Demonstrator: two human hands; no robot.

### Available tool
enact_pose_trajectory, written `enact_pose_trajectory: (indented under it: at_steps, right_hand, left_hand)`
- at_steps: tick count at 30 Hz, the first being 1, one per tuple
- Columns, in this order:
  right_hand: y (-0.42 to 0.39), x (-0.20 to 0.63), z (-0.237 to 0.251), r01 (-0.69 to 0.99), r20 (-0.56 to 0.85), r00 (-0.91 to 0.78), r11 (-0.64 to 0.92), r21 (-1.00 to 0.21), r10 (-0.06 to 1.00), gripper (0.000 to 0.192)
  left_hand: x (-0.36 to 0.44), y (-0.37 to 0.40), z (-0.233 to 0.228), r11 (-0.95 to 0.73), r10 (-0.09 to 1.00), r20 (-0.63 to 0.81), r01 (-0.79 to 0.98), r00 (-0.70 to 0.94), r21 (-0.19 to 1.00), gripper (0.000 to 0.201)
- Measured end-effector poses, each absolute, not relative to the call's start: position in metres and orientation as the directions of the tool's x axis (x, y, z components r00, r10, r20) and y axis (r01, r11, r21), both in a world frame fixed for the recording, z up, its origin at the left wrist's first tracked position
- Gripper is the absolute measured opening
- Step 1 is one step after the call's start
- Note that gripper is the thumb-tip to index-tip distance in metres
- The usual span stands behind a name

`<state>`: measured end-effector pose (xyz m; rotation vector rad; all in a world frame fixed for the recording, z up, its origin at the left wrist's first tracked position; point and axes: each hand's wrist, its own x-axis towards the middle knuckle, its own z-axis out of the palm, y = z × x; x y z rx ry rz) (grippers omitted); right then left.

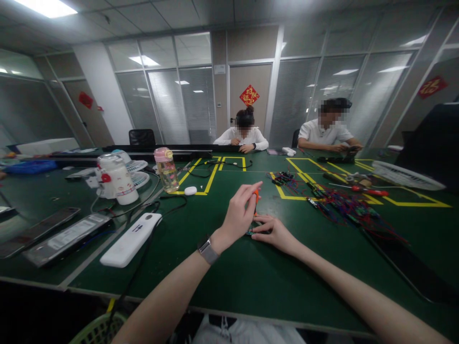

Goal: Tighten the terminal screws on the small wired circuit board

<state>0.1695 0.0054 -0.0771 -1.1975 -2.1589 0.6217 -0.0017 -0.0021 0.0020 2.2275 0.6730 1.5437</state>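
In the middle of the green table, my left hand (239, 212) is closed around the orange handle of a screwdriver (256, 201) held upright. The screwdriver's tip points down toward a small green circuit board (250, 233) on the tabletop. With thumb and fingers, my right hand (273, 233) pinches the board's right side. Much of the board is hidden behind my hands, so I cannot tell whether the tip touches it.
Boards with red and blue wires (355, 208) lie in a heap at right, near red-handled pliers (369, 191). A white bottle (120, 179), a pink-lidded bottle (167, 172) and a white power bank-like case (132, 239) are at left. Two people sit across the table.
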Motion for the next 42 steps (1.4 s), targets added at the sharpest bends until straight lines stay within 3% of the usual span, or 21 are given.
enact_pose_trajectory:
  at_steps: [5, 11, 17, 23, 29, 36, 42]
  right_hand:
    - [0.0053, 0.1700, -0.0776, 0.591, 0.267, -0.424, 0.488, -0.642, 0.866, 0.024]
    - [0.0046, 0.1704, -0.0771, 0.587, 0.270, -0.430, 0.494, -0.642, 0.862, 0.022]
    - [0.0055, 0.1707, -0.0787, 0.586, 0.280, -0.429, 0.501, -0.637, 0.859, 0.022]
    - [0.0042, 0.1695, -0.0769, 0.597, 0.273, -0.441, 0.506, -0.623, 0.855, 0.020]
    - [0.0009, 0.1672, -0.0728, 0.602, 0.268, -0.427, 0.493, -0.628, 0.863, 0.020]
    - [-0.0013, 0.1670, -0.0707, 0.602, 0.278, -0.423, 0.497, -0.625, 0.862, 0.018]
    - [-0.0023, 0.1657, -0.0708, 0.597, 0.286, -0.402, 0.486, -0.639, 0.870, 0.017]
  left_hand:
    - [-0.0044, 0.0008, 0.0022, -0.816, 0.566, 0.802, 0.269, 0.189, 0.512, 0.021]
    - [-0.0074, 0.0022, 0.0016, -0.825, 0.563, 0.760, 0.171, 0.325, 0.539, 0.037]
    - [-0.0027, -0.0006, 0.0005, -0.843, 0.531, 0.807, 0.259, 0.258, 0.472, 0.027]
    - [-0.0008, -0.0070, 0.0037, -0.865, 0.501, 0.778, 0.193, 0.378, 0.463, 0.038]
    - [-0.0003, -0.0047, 0.0015, -0.836, 0.530, 0.802, 0.327, 0.276, 0.440, 0.026]
    - [-0.0024, -0.0070, 0.0020, -0.847, 0.532, 0.751, 0.239, 0.391, 0.475, 0.041]
    - [-0.0001, -0.0050, 0.0004, -0.839, 0.527, 0.788, 0.338, 0.317, 0.426, 0.031]
